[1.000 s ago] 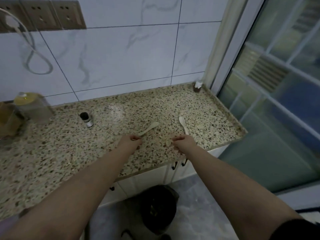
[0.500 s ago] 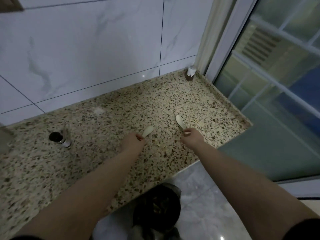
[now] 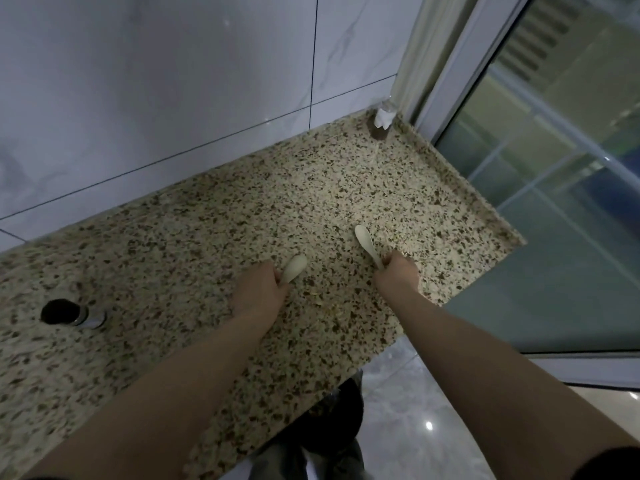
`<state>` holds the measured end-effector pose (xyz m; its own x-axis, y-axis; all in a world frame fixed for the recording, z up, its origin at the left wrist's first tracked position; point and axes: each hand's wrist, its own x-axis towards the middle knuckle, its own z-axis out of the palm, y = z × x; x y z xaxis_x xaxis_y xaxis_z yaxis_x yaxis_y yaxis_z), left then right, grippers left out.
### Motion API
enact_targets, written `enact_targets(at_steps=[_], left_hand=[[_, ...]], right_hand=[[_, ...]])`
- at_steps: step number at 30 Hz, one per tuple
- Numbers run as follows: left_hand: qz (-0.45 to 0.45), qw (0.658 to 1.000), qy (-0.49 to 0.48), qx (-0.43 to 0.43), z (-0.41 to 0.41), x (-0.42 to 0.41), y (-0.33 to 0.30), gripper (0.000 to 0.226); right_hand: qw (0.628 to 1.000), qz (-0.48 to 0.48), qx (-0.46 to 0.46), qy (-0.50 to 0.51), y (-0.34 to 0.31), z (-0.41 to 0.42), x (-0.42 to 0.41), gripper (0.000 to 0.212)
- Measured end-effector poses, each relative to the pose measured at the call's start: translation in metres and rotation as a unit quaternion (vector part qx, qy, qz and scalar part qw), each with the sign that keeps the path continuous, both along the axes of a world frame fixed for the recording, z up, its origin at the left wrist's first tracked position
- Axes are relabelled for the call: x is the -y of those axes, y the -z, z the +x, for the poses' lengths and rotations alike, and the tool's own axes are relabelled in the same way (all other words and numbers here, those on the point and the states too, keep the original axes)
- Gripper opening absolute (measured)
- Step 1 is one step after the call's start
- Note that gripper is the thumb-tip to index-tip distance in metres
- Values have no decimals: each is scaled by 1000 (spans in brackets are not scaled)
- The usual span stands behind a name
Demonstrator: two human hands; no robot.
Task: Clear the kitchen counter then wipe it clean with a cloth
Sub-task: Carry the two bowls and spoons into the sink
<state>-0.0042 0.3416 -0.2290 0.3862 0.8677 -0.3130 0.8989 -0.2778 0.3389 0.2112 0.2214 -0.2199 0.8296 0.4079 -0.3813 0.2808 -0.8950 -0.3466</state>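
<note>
Here each grip is closed on a spoon handle: left hand (image 3: 258, 293) on left spoon (image 3: 293, 268), right hand (image 3: 398, 275) on right spoon (image 3: 366, 242).

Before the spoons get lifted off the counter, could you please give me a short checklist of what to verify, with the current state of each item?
1. Left hand closed on the left spoon handle: ok.
2. Right hand closed on the right spoon handle: ok.
3. Spoons apart, not tangled: ok.
4. Spoons already clear of the counter: cannot tell.
5. Counter cleared of other things: not ok, the small bottle and the corner item remain.
6. Cloth ready for wiping: cannot tell, none is in view.
</note>
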Motion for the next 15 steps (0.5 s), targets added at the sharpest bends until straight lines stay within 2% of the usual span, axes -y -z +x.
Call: enact_targets(at_steps=[5, 8, 11, 15], left_hand=[[51, 997, 52, -38, 3, -4, 4, 24], [102, 987, 85, -89, 1, -2, 1, 28], [130, 973, 130, -139, 1, 0, -2, 20], [97, 987, 72, -107, 2, -1, -17, 18]], right_hand=[[1000, -7, -6, 8, 0, 1, -4, 22], [1000, 18, -17, 0, -7, -4, -8, 17], [998, 64, -21, -18, -16, -14, -11, 7], [992, 102, -28, -63, -28, -28, -13, 6]])
